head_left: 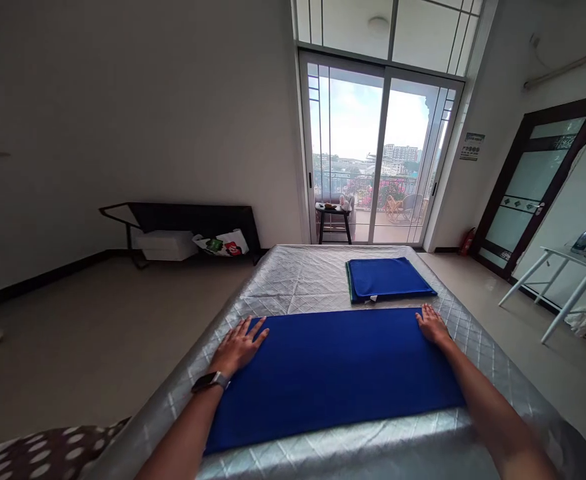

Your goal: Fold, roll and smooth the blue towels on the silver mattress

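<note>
A blue cloth [337,373] lies spread flat in a long rectangle across the quilted silver-grey mattress [293,280]. My left hand [237,347], with a watch on its wrist, rests flat on the cloth's far left corner, fingers spread. At the far right corner my right hand [431,323] presses down on the cloth, its fingers stretched out. Just beyond the cloth sits a folded blue cloth [390,277], with a green layer showing at its left edge and a small white tag at its front.
A black frame [193,220] with a white box [167,245] stands against the left wall. To the right is a white table [573,257] with bottles. Sliding glass doors [345,133] are at the back. Brown dotted fabric [47,453] lies lower left.
</note>
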Tool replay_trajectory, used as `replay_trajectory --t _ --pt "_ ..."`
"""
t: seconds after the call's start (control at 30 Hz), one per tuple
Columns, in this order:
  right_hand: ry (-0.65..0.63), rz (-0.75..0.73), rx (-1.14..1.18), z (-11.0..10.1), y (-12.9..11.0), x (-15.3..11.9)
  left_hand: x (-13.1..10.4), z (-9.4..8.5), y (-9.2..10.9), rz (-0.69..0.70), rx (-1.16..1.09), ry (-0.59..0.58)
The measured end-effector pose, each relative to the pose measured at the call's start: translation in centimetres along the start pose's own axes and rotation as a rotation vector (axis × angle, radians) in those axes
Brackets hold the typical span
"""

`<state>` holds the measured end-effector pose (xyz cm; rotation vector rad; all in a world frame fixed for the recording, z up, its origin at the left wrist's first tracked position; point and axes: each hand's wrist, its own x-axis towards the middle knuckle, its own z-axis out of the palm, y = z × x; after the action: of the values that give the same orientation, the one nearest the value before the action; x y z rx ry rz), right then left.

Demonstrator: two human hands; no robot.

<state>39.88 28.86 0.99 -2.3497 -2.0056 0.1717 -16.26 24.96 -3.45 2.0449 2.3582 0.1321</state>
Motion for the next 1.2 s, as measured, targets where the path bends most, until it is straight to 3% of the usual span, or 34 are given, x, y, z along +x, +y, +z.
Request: replay_trajectory --t 0.13,0.23,0.37,0.53,0.6,0.67,0.73,0.8,1.07,1.2 --pt "-0.008 0.024 -0.006 -0.2 0.1 0.0 0.0 0.0 0.0 0.014 0.035 0.004" --pt "0.046 0.049 -0.011 -0.6 -1.9 -0.6 -0.2 -0.4 0.2 0.015 0.036 -0.001" --pt "0.137 -0.115 0.045 -0.7 -8.8 -2.9 -0.3 -0.7 0.5 0.014 0.009 -0.003" --pt "-0.011 -0.444 0.174 1.4 -20.2 -7.5 -0.2 -0.7 0.6 0.008 -0.027 0.021" --pt "-0.083 -0.532 0.191 2.4 -22.8 -8.9 -0.3 -0.7 0.6 0.008 -0.013 0.017" --pt "-0.117 -0.561 0.184 2.9 -23.5 -9.6 -0.3 -0.7 0.6 0.01 0.001 0.014" --pt "-0.121 -0.541 0.165 3.0 -22.4 -9.3 -0.4 -0.8 0.6 0.014 0.003 0.021" --pt "-0.116 -0.481 0.135 2.7 -19.8 -8.3 -0.4 -0.8 0.6 0.01 -0.007 0.025" --pt "-0.026 -0.031 -0.012 -0.3 -4.0 -2.5 -0.1 -0.2 0.1 0.017 -0.019 0.034" --pt "-0.028 0.061 -0.01 -1.2 -0.1 -1.4 0.0 -0.3 0.1 0.019 0.0 0.02"
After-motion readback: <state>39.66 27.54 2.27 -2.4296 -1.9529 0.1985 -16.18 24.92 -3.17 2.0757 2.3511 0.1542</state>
